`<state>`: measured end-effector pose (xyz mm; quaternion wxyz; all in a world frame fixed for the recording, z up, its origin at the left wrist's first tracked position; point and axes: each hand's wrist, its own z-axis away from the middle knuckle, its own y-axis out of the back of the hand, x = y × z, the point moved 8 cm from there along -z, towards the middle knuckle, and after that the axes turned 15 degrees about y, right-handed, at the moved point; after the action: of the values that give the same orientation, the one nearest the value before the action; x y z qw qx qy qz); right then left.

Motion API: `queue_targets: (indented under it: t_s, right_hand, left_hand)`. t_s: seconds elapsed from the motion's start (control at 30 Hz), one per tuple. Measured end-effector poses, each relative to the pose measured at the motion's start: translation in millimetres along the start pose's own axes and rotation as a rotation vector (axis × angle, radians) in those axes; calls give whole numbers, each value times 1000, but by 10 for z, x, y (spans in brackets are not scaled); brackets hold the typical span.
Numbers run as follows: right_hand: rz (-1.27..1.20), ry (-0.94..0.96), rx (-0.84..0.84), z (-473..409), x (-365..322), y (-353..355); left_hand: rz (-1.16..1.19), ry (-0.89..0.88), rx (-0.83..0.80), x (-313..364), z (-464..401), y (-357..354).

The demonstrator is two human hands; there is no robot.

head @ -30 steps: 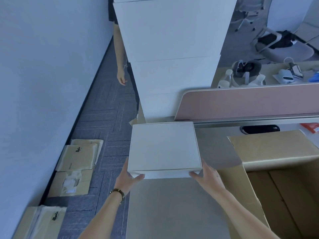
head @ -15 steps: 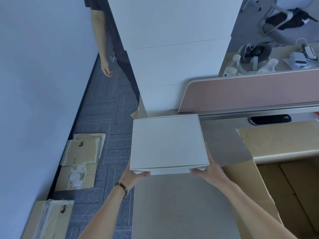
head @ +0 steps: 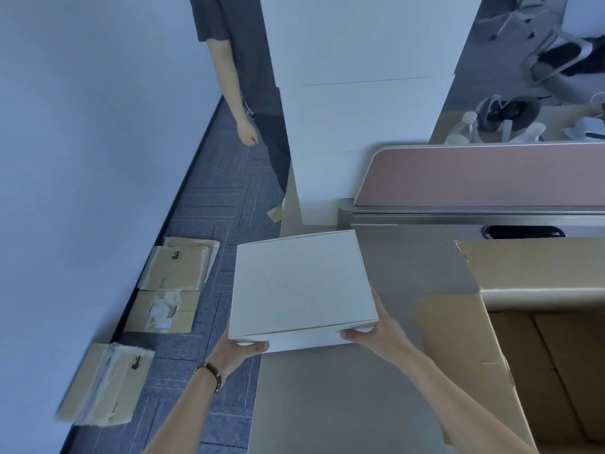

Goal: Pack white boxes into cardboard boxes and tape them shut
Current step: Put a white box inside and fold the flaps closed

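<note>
I hold a flat white box level above the grey table, near its left edge. My left hand grips the box's near left corner from below; a beaded band is on that wrist. My right hand grips the near right corner. An open cardboard box stands at the right, its flaps spread out and its brown inside showing. A tall stack of white boxes rises behind the held box.
A person in dark clothes stands on the carpet beside the stack. Flattened cardboard packs lie on the floor along the wall at left. A pink divider bounds the table's far side, with headsets and bottles beyond.
The held white box has come away from the stack, toward me and slightly left. The view has tilted up, showing more of the person.
</note>
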<state>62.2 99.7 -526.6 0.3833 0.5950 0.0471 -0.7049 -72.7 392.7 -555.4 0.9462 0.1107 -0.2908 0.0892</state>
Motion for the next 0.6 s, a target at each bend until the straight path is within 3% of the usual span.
queue_targets:
  t_s: [0.2, 0.6]
  right_hand:
    - [-18, 30, -55, 247, -203, -95]
    - [-15, 69, -143, 724, -430, -153]
  left_hand:
    - [60, 127, 28, -360, 411, 65]
    - [119, 64, 205, -696, 1346, 90]
